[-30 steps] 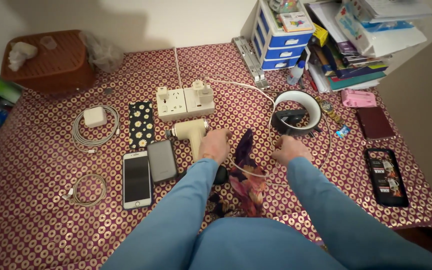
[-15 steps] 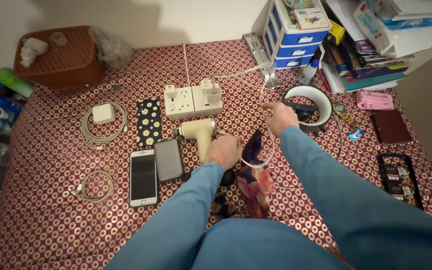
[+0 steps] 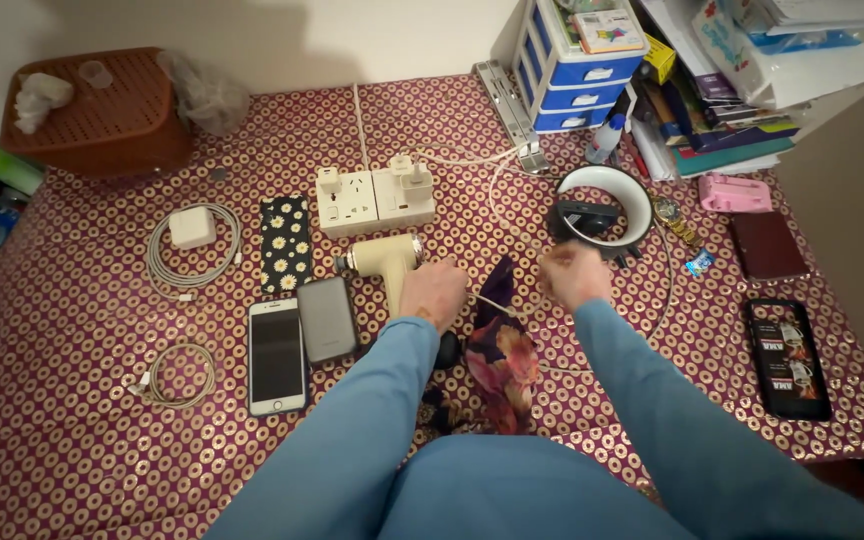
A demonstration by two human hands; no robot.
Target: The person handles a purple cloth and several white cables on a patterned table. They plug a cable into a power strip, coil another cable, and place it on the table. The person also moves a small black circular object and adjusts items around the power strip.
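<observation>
Dim warm indoor light, soft shadows, wide-angle edge distortion, slight blur

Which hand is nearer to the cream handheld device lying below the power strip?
Left. The left hand rests right against the cream handheld device, at its handle end. The right hand is further to the right, beyond the floral cloth, nearer the white ring light.

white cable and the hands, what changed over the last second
The right hand rose toward the ring light with the white cable, then came back down near the floral cloth, its grip on the cable unchanged. The cable's loop was drawn in. The left hand stayed by the cream handheld device; phones and chargers did not move.
</observation>
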